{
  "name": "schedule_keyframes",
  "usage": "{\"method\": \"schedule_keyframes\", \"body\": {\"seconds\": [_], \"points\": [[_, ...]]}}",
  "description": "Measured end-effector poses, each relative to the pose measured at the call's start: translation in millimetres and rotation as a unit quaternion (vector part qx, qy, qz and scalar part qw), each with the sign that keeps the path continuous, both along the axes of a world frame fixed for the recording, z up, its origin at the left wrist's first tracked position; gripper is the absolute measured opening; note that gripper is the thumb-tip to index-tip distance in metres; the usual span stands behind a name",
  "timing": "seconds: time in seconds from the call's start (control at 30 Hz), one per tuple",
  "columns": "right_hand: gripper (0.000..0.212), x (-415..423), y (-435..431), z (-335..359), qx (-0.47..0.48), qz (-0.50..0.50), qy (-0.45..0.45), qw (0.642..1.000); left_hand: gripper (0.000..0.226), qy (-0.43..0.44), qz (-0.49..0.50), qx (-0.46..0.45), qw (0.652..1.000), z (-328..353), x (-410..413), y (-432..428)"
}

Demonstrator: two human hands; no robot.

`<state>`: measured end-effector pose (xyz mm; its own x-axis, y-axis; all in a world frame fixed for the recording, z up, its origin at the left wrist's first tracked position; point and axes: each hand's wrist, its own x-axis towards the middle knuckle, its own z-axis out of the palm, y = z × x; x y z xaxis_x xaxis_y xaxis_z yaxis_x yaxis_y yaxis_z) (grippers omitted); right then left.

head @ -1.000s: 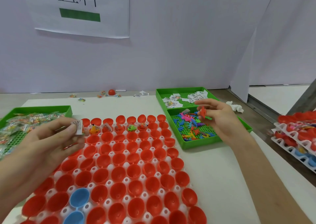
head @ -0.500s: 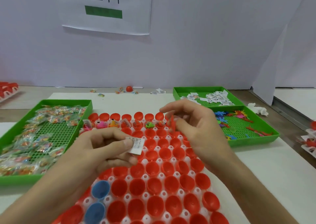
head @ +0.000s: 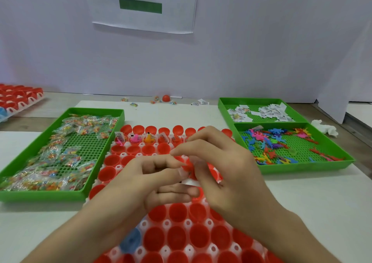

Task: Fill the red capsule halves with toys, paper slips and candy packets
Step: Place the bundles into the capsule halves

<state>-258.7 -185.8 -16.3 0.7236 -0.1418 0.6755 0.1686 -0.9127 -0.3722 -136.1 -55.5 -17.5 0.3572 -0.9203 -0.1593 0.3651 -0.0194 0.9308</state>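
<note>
The left hand pinches a white paper slip, and the right hand pinches a small red toy beside it. Both are above the glossy red capsule halves, round open cups, mostly unfilled.

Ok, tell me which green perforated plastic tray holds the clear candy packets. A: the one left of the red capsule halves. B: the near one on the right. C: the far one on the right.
A: the clear candy packets lie in the left green tray; the far right tray holds white paper slips, the near right tray small colourful toys.
</note>
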Motion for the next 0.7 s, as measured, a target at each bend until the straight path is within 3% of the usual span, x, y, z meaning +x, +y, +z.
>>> {"method": "schedule_keyframes", "body": {"seconds": [0.13, 0.3, 0.43, 0.53, 0.7], "points": [[0.033, -1.9, -3.9, -0.1, -0.013, 0.014, 0.001, 1.000, 0.019, 0.058, -0.015, 0.002, 0.998, 0.2, 0.1, 1.5], [0.033, -2.0, -3.2, -1.9, -0.021, 0.012, -0.009, 1.000, 0.024, 0.050, -0.002, -0.001, 0.999, -0.7, 0.9, 0.6], [0.031, -0.4, -3.6, -4.7, -0.009, -0.002, -0.015, 1.000, 0.063, 0.036, 0.021, -0.011, 0.999, -3.3, 2.3, -0.6], [0.032, -0.6, -4.4, -6.1, -0.002, -0.005, -0.023, 1.000, 0.072, 0.007, 0.036, -0.024, 0.999, -4.3, 1.4, -2.1], [0.027, 0.9, -1.1, -9.3, 0.020, -0.003, -0.032, 0.999, 0.065, -0.102, 0.054, -0.034, 0.993, -6.8, 3.6, -1.3]]}}
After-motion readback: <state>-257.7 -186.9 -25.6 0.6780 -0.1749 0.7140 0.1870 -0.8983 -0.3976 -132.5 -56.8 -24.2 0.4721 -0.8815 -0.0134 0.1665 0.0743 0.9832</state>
